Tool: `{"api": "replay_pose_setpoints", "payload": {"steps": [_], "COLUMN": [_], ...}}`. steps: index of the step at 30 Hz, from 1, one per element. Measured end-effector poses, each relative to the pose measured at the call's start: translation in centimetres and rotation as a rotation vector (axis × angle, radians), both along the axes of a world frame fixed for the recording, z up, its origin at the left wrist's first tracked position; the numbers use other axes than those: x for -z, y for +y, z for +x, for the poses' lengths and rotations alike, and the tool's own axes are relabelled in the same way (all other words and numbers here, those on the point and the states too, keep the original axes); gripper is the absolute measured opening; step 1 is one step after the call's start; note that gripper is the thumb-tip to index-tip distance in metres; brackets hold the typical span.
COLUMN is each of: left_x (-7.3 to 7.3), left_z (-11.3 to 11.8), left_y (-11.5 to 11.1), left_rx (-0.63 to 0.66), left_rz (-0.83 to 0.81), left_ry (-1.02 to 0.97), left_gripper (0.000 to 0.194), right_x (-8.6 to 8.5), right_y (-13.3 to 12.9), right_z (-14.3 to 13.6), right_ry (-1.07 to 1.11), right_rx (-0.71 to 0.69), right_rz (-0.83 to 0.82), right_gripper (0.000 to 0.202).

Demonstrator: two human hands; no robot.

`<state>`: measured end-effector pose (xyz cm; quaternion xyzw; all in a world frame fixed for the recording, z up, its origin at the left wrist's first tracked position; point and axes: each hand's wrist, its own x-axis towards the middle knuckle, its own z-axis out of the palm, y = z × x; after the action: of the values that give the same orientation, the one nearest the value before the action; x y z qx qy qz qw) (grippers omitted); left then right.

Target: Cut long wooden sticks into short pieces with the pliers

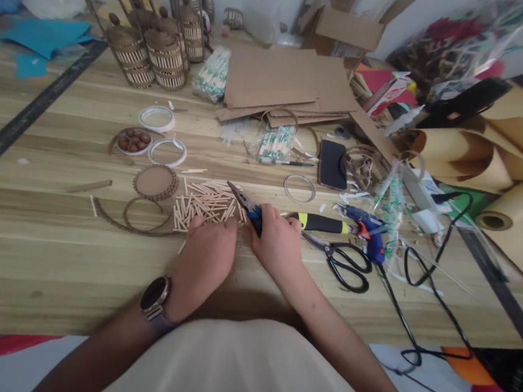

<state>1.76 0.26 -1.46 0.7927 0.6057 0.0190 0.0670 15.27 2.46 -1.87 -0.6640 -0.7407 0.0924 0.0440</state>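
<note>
Blue-handled pliers (254, 211) sit in the right hand (279, 232) near the middle of the frame, its grip wrapped around the handles, the nose pointing up and left over the edge of a pile of short wooden sticks (205, 202). The left hand (212, 241), a watch (155, 294) on its wrist, lies at the pile's lower edge; whether its grip holds anything cannot be told.

A black-and-yellow handle (324, 223), black scissors (330, 250) and a blue glue gun (375, 242) crowd the counter (83, 289) just right of the right hand, the gun's black cord (397, 307) trailing toward the lower right. Left of the pile are a cardboard disc (153, 181) and a curved strip (131, 230). A phone (333, 165) lies right of center, below stacked cardboard sheets (271, 78).

Among the containers, a round white-rimmed holder (131, 153) carries brown balls (135, 139) left of center. Clear packets hold more sticks, one (274, 141) above the pliers, another (212, 73) beside the sheets. At upper right, an open carton (349, 29) contains translucent plastic; at upper left stand lidded, stick-sided cylinders (165, 64) with tall handles, their insides hidden.
</note>
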Motion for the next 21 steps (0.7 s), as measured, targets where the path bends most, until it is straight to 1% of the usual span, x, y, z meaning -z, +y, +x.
{"api": "replay_pose_setpoints", "payload": {"steps": [8, 14, 19, 21], "left_x": [-0.1, -0.1, -0.4, -0.5], "left_z": [0.2, 0.4, 1.2, 0.9], "left_y": [0.5, 0.7, 0.7, 1.1], "left_rx": [-0.028, -0.028, 0.013, 0.014], "left_rz": [0.006, -0.012, 0.015, -0.008], "left_ry": [0.024, 0.036, 0.048, 0.04], "left_gripper": [0.03, 0.031, 0.033, 0.034], "right_x": [-0.2, 0.0, 0.0, -0.2], "right_y": [0.3, 0.6, 0.7, 1.0], "right_z": [-0.3, -0.4, -1.1, -1.0], "right_ry": [-0.007, -0.043, -0.053, -0.041], "right_rx": [0.025, 0.033, 0.032, 0.035], "right_rz": [-0.004, -0.021, 0.043, 0.063], "right_gripper": [0.019, 0.021, 0.022, 0.022]}}
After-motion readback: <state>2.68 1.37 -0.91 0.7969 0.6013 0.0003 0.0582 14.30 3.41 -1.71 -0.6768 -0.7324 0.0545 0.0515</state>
